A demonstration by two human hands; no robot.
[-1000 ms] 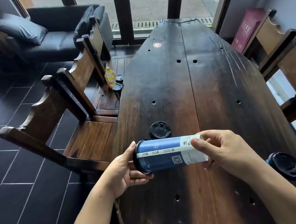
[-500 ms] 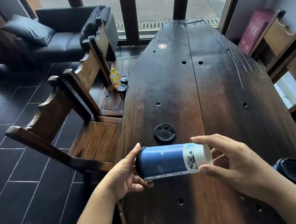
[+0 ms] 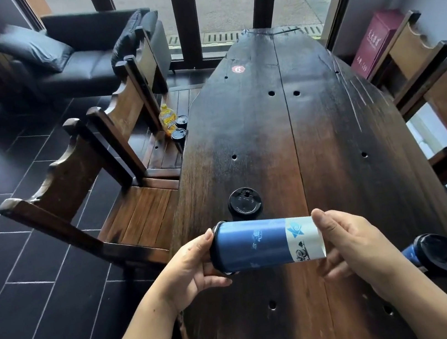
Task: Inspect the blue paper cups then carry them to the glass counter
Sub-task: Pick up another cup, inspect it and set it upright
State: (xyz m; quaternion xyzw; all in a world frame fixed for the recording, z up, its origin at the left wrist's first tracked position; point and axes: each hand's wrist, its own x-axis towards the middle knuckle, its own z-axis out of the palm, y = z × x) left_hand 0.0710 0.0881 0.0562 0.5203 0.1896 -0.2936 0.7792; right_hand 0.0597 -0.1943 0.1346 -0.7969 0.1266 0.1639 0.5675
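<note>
Head view: on the chair seat at far left a yellow drink bottle (image 3: 167,119) is stood beside two dark cans, its label unreadable. Nearer, the blue paper cup (image 3: 259,243) is held on its side above the near end of the wooden table (image 3: 326,130), seemingly so that its wall can be checked. Its black-lidded end is gripped by the left hand (image 3: 186,267). White prints and a blue star are shown, with no legible words. Further off, a red sticker (image 3: 238,69) is marked "6". The white base end is pinched by the right hand (image 3: 354,239). Another blue lidded cup (image 3: 435,256) is left at near right, untouched. The characters on the maroon box (image 3: 374,43) cannot be read.
</note>
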